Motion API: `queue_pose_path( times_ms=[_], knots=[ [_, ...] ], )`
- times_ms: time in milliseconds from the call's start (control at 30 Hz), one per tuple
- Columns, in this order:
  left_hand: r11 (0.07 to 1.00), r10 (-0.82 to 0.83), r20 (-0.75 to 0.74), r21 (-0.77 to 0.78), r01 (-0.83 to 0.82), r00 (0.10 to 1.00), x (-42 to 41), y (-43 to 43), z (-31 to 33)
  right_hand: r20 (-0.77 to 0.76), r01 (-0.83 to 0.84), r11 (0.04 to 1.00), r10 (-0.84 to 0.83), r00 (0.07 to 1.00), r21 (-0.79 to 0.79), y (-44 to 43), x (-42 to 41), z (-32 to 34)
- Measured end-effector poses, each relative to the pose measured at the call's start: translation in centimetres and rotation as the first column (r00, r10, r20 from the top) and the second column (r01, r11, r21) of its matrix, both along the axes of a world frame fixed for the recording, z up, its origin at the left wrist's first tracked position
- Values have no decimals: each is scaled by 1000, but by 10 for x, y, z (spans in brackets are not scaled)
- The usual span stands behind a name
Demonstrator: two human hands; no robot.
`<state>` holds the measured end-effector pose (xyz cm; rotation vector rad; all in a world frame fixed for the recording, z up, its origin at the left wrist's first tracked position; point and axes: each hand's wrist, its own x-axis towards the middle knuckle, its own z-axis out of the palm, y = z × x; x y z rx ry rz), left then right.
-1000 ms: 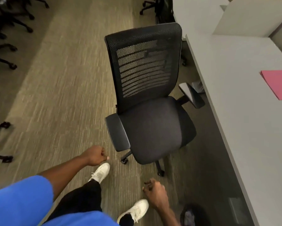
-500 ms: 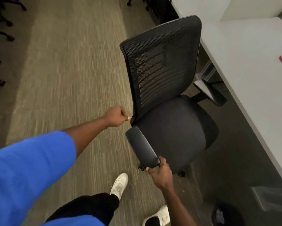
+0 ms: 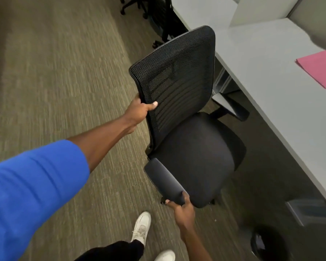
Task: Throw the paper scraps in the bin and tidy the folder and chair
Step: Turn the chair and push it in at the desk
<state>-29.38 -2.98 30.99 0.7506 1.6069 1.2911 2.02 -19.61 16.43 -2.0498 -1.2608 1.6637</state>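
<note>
A black office chair (image 3: 196,157) with a mesh back stands on the carpet beside the grey desk (image 3: 267,76), its seat turned toward the desk. My left hand (image 3: 139,110) grips the left edge of the mesh backrest. My right hand (image 3: 181,208) holds the front end of the near armrest. A pink folder (image 3: 320,68) lies flat on the desk at the right edge of view. A dark round bin (image 3: 271,245) stands on the floor at the lower right under the desk, with pale scraps showing inside.
Another black chair (image 3: 158,17) stands at the top by the desk's far end. A white divider panel (image 3: 262,10) rises at the back of the desk. Open carpet stretches to the left. My white shoes (image 3: 141,228) are near the chair's base.
My left hand has gone from beside the backrest to gripping its edge. The right hand stays on the armrest. The chair has swung closer to the desk and the view has shifted left.
</note>
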Motion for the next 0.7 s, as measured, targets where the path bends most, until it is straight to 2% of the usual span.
queue_pose_path(
  times_ms=[200, 333, 500, 567, 700],
  knots=[
    [1000, -13, -31, -8, 13, 999, 15, -28, 0, 184, -136, 991, 130, 974, 17, 4, 22, 0],
    [997, -71, -28, 20, 71, 997, 36, -67, 14, 292, -153, 988, 154, 944, -23, 8, 40, 1],
    [985, -168, 87, 43, 165, 982, 59, -121, 31, 435, -161, 984, 179, 882, -79, 10, 61, 6],
    [981, -194, 148, 24, 193, 970, 61, -142, 32, 449, -177, 983, 176, 876, -40, 9, 62, 15],
    [974, -212, 263, -21, 225, 941, 54, -174, 29, 342, -247, 960, 189, 920, 134, 12, 37, 50]
  ],
)
